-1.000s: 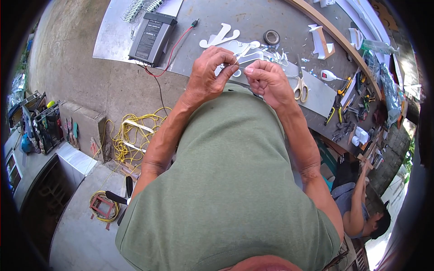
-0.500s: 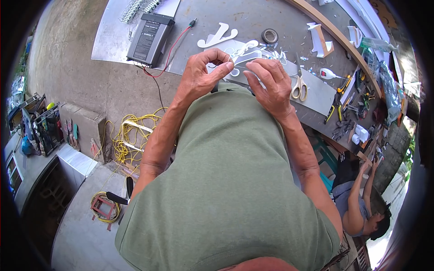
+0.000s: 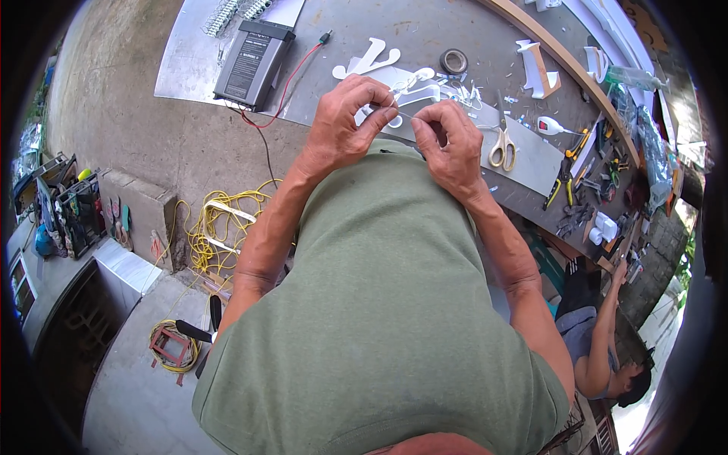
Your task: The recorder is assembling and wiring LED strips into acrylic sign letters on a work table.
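Above the near edge of the table [image 3: 341, 34], both my hands are closed in pinches, their fingertips a short gap apart. A thin pale strand [image 3: 405, 114] seems to run between them, too fine to tell its kind. My left hand [image 3: 345, 125] grips one end with thumb and forefinger. At the other end is my right hand [image 3: 450, 145], its fingers curled in. Just beyond them lie white curled cut-out pieces [image 3: 417, 94], partly hidden by my left fingers, and small white scraps [image 3: 470, 97]. Scissors [image 3: 503, 149] with pale handles rest right of my right hand.
A grey power supply box [image 3: 254, 64] with a red wire [image 3: 292, 80] sits at the left. Farther back lie a tape roll [image 3: 453, 61] and a white bottle [image 3: 547, 125]. Yellow-black pliers [image 3: 561, 178] lie right. A co-worker [image 3: 595, 349] is at lower right; yellow cord [image 3: 201, 235] covers floor.
My right hand has lowered slightly and its fingers have curled into a pinch. My left hand has turned a little, still pinching. The co-worker's arms have shifted.
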`<move>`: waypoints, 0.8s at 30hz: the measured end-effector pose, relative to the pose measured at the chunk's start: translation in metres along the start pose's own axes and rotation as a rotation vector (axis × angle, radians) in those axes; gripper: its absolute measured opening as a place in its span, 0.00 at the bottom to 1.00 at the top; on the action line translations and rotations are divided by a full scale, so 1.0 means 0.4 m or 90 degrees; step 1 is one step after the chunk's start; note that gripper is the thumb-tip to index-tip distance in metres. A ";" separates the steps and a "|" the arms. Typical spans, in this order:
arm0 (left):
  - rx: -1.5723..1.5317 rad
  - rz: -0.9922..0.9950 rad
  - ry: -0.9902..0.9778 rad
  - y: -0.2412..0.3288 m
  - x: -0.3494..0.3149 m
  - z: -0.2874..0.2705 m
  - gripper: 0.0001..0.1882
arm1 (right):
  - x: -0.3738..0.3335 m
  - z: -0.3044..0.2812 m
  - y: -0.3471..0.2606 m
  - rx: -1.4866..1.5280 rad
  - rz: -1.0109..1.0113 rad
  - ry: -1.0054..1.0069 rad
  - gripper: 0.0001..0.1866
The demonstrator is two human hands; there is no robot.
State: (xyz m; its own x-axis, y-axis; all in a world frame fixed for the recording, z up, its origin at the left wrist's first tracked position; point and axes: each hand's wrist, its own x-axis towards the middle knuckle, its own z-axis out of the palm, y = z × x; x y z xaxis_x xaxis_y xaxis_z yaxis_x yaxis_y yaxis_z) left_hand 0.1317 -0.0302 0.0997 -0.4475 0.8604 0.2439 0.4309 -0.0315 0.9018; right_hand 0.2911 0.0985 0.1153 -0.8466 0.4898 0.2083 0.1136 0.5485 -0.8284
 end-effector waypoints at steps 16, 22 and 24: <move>-0.124 -0.120 -0.010 -0.007 0.007 -0.028 0.09 | -0.002 -0.011 0.015 -0.054 -0.145 0.067 0.18; -0.158 -0.227 -0.115 0.007 0.010 -0.036 0.10 | 0.020 -0.005 0.051 -0.219 -0.360 0.068 0.19; -0.166 -0.276 -0.137 0.016 0.013 -0.037 0.10 | 0.025 -0.016 0.049 -0.229 -0.378 0.062 0.19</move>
State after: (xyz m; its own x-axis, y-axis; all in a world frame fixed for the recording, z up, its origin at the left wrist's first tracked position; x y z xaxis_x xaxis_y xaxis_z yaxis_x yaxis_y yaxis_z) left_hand 0.1205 -0.0334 0.1121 -0.3580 0.9066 -0.2236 0.0218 0.2475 0.9686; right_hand 0.2880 0.1186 0.1044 -0.7706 0.0873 0.6313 -0.1746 0.9238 -0.3409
